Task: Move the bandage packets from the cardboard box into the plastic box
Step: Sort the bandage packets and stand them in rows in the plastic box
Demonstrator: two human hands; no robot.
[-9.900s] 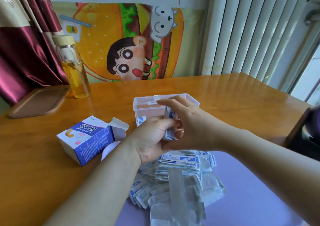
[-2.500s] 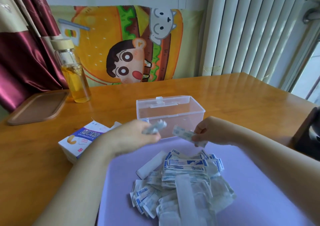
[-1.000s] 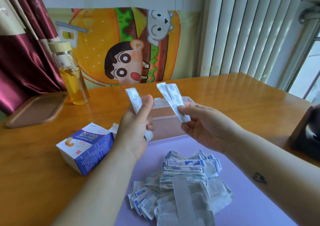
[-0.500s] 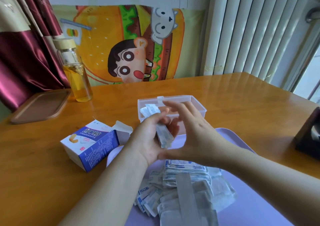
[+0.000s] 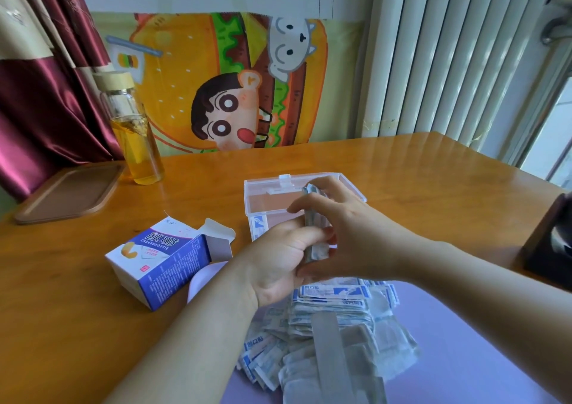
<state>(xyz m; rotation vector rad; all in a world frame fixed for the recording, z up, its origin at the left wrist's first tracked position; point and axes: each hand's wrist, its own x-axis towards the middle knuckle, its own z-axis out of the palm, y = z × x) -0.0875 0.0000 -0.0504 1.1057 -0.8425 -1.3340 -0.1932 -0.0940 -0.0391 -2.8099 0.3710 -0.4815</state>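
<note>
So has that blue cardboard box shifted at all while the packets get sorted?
No. The cardboard box lies where it was, just left of the plastic box, with its open flap toward it.

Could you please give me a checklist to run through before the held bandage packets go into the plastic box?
1. Grip: the left hand and right hand both hold the bundle of bandage packets upright: ok.
2. Top of the plastic box open: ok.
3. Room inside: only one packet shows, against the front left wall: ok.
4. Bundle inside the box: it is in front of the near wall: not ok.
5. The cardboard box emptied: flap open, inside hidden: cannot tell.
6. The loose pile on the purple mat cleared: not ok.
</note>
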